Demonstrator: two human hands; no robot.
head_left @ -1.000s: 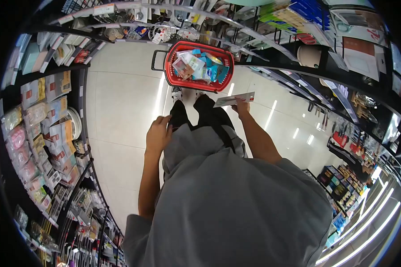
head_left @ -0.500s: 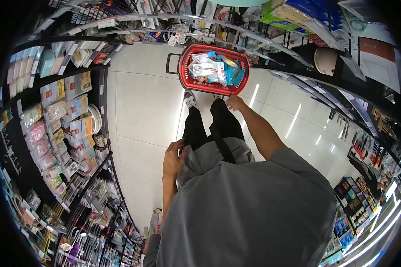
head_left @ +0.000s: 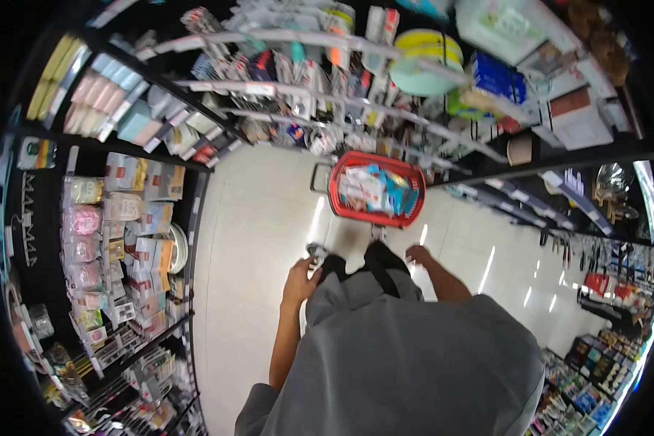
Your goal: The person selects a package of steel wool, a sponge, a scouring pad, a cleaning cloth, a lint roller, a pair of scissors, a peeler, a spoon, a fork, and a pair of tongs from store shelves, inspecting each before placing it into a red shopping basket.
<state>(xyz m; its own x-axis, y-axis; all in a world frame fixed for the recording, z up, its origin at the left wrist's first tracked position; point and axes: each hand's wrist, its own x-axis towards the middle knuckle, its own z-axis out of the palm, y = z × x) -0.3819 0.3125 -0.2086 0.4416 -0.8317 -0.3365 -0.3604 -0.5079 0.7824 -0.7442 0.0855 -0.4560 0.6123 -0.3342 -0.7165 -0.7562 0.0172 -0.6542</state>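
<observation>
My left hand (head_left: 299, 280) hangs beside my left thigh, near the grey cloth of my clothing, with its fingers loosely apart and no object in it. My right hand (head_left: 419, 255) is held out past my right leg, below the basket; it is small and somewhat blurred, but its fingers look loose and nothing shows in them. In front of my feet a red shopping basket (head_left: 341, 211) stands on the floor, its dark handle folded out to the left. Several packaged goods (head_left: 374, 190) in white and blue wrapping lie inside. Neither hand touches the basket.
Shelves with hanging packets (head_left: 87, 251) line the left side. Ahead, curved-looking racks (head_left: 298, 94) hold many goods, with a pale green round container (head_left: 426, 73) among them. More shelving (head_left: 559, 196) runs along the right. Glossy tiled floor (head_left: 247, 218) lies between.
The view has tilted up, so the basket and shelves sit lower and more shelving shows ahead. My right hand has drawn back from near the basket's edge toward my body.
</observation>
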